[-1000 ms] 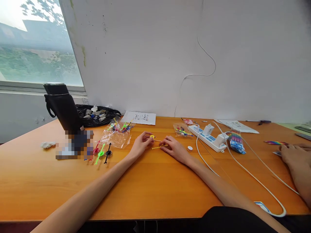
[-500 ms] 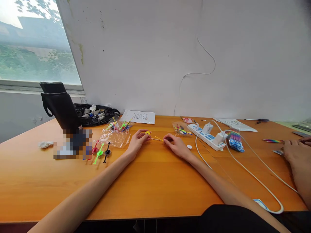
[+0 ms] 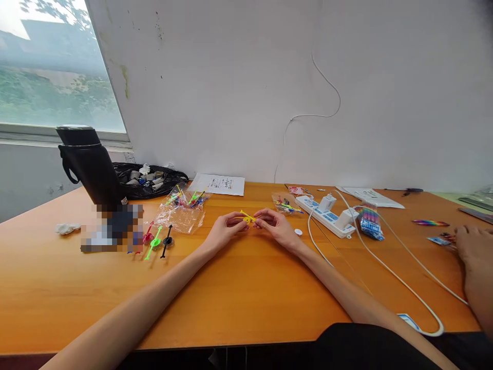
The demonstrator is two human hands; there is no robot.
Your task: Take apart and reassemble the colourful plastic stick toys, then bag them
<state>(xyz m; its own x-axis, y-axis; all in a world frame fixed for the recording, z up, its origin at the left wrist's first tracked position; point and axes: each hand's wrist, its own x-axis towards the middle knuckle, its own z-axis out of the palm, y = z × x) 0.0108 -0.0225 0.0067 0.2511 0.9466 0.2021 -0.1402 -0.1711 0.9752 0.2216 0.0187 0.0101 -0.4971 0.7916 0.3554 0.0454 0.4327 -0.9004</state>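
The yellow arrow [image 3: 247, 214] and the yellow disc [image 3: 247, 220] sit close together between our hands, over the middle of the tabletop [image 3: 231, 298]. The black bottle [image 3: 90, 169] stands far left; the power strip [image 3: 327, 218] lies far right, its white cable [image 3: 400, 275] curving toward the near edge. Our left hand [image 3: 226, 228] has its fingers clamped on the disc, and our right hand [image 3: 278, 229] pinches the arrow's right end. A green spinner [image 3: 155, 243] lies left of us, a white disc [image 3: 298, 232] just right. We judge that uneven pressure could bend the thin arrow or flick it away, as only fingertips hold it. Our fingers partly hide the meeting point, so misalignment could go unnoticed. A careless rightward sweep could knock the white disc.
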